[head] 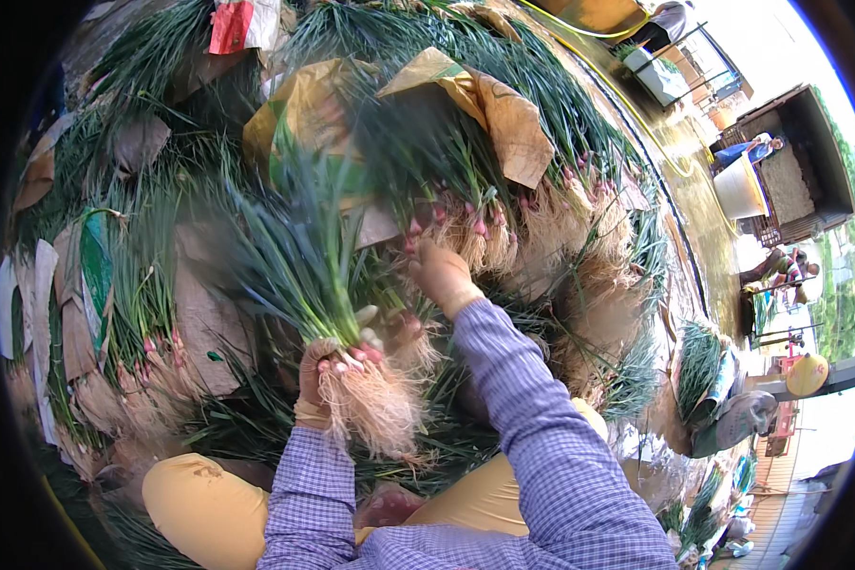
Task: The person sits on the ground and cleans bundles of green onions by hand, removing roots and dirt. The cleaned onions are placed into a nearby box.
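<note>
A bundle of spring onions point(338, 299) with pinkish bulbs and long pale roots is gripped in my left hand point(316, 377). Its green leaves fan away from me, while the roots hang over toward my right side. My right hand point(443, 276) reaches to the lower edge of a row of spring onions point(479, 228), close to a pink bulb point(411, 245). Its fingertips are partly hidden, so whether they pinch a stalk is unclear. Both hands wear thin light gloves. Behind the held bundle lie more bulbs and roots point(410, 331).
Yellow-brown sacking point(509, 128) partly covers the leaves ahead. More spring onions point(149, 356) and brown sheets point(210, 313) lie at left. Loose leaves surround my knees point(203, 506). A yellow hose point(634, 107) crosses the wet ground; people, a white tub point(739, 189) and a truck bed point(791, 171) stand beyond.
</note>
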Available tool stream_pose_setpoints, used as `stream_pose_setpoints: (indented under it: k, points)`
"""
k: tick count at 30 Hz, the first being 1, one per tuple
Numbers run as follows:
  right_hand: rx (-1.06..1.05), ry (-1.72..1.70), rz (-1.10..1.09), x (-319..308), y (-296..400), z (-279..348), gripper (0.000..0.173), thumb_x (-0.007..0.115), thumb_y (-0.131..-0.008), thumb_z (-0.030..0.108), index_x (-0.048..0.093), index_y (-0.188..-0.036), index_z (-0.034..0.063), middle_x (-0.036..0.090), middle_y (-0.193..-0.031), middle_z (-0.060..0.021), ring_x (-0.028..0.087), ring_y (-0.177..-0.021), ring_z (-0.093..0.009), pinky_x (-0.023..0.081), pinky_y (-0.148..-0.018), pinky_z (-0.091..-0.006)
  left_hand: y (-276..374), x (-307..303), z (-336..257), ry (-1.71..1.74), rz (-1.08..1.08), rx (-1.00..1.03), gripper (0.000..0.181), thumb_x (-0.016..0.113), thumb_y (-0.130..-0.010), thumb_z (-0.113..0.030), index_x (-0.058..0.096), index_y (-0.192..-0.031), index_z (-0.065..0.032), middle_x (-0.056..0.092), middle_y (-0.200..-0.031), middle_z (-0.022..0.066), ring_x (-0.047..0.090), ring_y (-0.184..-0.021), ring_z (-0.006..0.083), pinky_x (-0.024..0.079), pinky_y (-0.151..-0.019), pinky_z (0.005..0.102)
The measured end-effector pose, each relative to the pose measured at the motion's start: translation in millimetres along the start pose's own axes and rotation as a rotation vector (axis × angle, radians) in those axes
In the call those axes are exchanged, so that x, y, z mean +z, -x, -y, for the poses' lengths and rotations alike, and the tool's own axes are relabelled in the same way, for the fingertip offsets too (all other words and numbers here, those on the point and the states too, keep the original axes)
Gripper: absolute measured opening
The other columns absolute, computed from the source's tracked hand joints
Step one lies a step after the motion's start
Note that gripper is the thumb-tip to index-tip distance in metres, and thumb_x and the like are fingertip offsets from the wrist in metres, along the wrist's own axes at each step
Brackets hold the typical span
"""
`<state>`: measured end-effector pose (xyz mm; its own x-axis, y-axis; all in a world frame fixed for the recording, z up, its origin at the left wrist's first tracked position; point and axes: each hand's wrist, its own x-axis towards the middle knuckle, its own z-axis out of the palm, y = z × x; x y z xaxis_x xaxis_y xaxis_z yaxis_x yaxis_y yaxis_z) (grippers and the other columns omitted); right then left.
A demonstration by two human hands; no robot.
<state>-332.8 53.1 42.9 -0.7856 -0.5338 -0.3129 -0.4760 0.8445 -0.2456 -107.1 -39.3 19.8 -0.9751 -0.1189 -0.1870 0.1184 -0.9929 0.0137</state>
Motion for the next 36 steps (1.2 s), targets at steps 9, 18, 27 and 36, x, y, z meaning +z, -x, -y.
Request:
stream_pose_setpoints:
  k: [9, 18, 27, 36]
  points:
    - [-0.566, -0.345, 0.114, 28.8, 133.2, -19.7, 0.03, 0.054, -0.085, 0.02, 0.056, -0.113, 0.01, 0.064, -0.094, -0.0153, 0.064, -0.083, -0.028, 0.05, -0.073, -0.033, -2.6, -1.1, 23.8, -0.013, -0.211, -0.04, 0.035, 0.056, -0.074, -0.013, 0.057, -0.103, 0.0061, 0.063, -0.08, 0.0185, 0.062, -0.081, 0.0308, 0.053, -0.075, 0.0407]
    - [0.031, -0.491, 0.323, -0.9, 101.8, 47.8, 0.054, 0.052, -0.087, 0.045, 0.053, -0.118, 0.0016, 0.058, -0.114, -0.0197, 0.055, -0.107, -0.031, 0.04, -0.092, -0.0377, 31.6, 11.8, 37.1, -0.156, -0.456, 0.02, 0.021, 0.051, -0.077, -0.006, 0.057, -0.095, 0.0044, 0.06, -0.078, 0.012, 0.058, -0.063, 0.02, 0.053, -0.061, 0.0323]
    - [-0.314, -0.364, 0.132, 125.2, 72.7, -11.3, 0.041, 0.055, -0.088, 0.028, 0.053, -0.117, -0.0015, 0.06, -0.107, -0.0175, 0.054, -0.098, -0.027, 0.04, -0.085, -0.0341, 48.6, 12.8, 41.5, -0.039, -0.254, 0.0, 0.02, 0.055, -0.073, -0.01, 0.057, -0.09, 0.0021, 0.061, -0.085, 0.0134, 0.057, -0.068, 0.0221, 0.052, -0.068, 0.0403]
    - [0.038, -1.075, 0.43, 39.7, 108.2, 26.2, 0.033, 0.058, -0.088, 0.022, 0.057, -0.109, -0.0041, 0.065, -0.087, -0.0107, 0.061, -0.056, -0.015, 0.049, -0.051, -0.0237, 59.4, -6.9, 37.1, -0.134, -0.263, 0.023, 0.028, 0.055, -0.075, -0.016, 0.058, -0.096, 0.003, 0.064, -0.085, 0.0188, 0.064, -0.077, 0.0327, 0.054, -0.072, 0.0462]
